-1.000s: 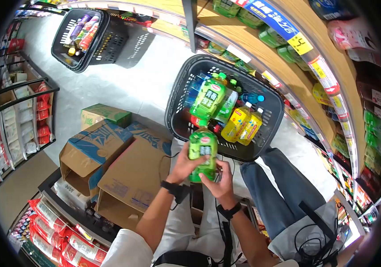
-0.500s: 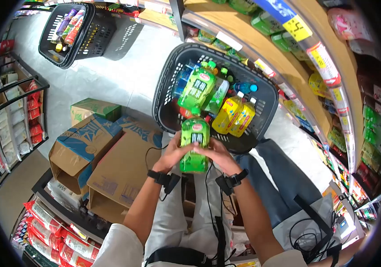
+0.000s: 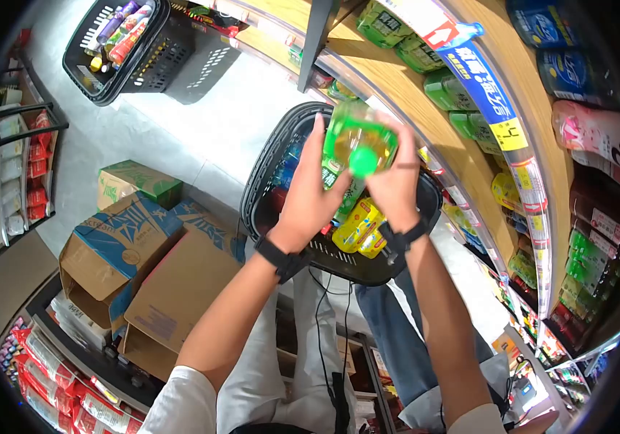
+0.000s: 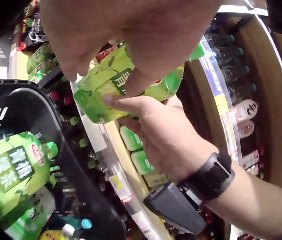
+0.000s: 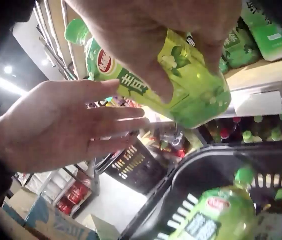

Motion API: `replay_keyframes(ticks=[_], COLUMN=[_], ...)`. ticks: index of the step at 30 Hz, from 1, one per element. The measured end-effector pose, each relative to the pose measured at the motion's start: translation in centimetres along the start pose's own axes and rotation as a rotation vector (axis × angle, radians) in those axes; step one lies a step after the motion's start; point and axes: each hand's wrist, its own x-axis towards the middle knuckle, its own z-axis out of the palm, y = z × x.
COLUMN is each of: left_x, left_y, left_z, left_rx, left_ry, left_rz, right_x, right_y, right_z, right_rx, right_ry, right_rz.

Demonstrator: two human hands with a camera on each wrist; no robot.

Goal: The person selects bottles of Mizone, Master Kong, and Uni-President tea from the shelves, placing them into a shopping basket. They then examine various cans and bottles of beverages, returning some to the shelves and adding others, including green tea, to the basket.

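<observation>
Raised from lap height to upper centre of the head view, over the black basket (image 3: 265,173) and close to the wooden shelf (image 3: 404,90): green tea bottle (image 3: 357,145), cap toward the camera. Gripped by right hand (image 3: 397,184), fingers curled round the body. Steadied by left hand (image 3: 310,199), fingers straight, flat against the side. Yellow bottles (image 3: 357,226) lying in the basket below.

We read 青梅绿茶 on the label of the basket bottle (image 4: 17,172); its red oval logo is too small to read. On the held bottle (image 5: 196,95) we catch only 青, beside a red oval. Blue strip (image 3: 480,87) on the shelf's front edge has white Chinese characters, unclear. Yellow tag (image 3: 508,134) at its lower end reads "4". Price labels (image 3: 534,210) are unreadable.
</observation>
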Motion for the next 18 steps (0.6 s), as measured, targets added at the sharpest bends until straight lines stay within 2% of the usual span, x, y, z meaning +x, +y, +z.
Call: replay_keyframes(ticks=[1,3,4,5,8,10,12,14,16,18], left_x=[0.8,2.0,2.3,2.0,0.5,-0.9,-2.6,-3.4,-4.1,-4.8], left_y=[0.0,0.2,0.1,0.2,-0.9,-2.8,-4.4,-6.0,-7.6,-8.8], left_z=[0.2,0.2,0.1,-0.1,-1.0,-1.8,-2.3,-3.0,-3.7,-4.0], left_rx=[-0.034,-0.099,-0.046,-0.133,-0.091,-0.031,-0.14,-0.142,-0.226,-0.359], left_ry=[-0.038,-0.117,-0.138,-0.176,-0.258,-0.282,-0.246,-0.233,-0.218,-0.196], left_rz=[-0.036,-0.103,-0.087,-0.126,-0.276,-0.331,-0.437,-0.535,-0.554,-0.628], right_x=[2.1,6.1,7.5,8.7,11.7,13.5,13.1,14.4,14.4,14.7], right_y=[0.0,0.8,0.7,0.5,2.4,2.9,2.1,4.1,5.1,4.7], right_z=[0.5,1.5,1.8,2.0,2.6,3.0,3.4,3.7,4.4,4.3], right_rx=[-0.036,-0.015,0.042,0.098,0.078,0.002,-0.457,-0.115,0.179,0.168], right_ry=[0.1,0.204,0.227,0.25,0.232,0.192,0.311,0.238,0.186,0.18], right_rz=[-0.102,-0.104,-0.082,-0.057,-0.058,-0.117,-0.23,-0.143,-0.019,0.024])
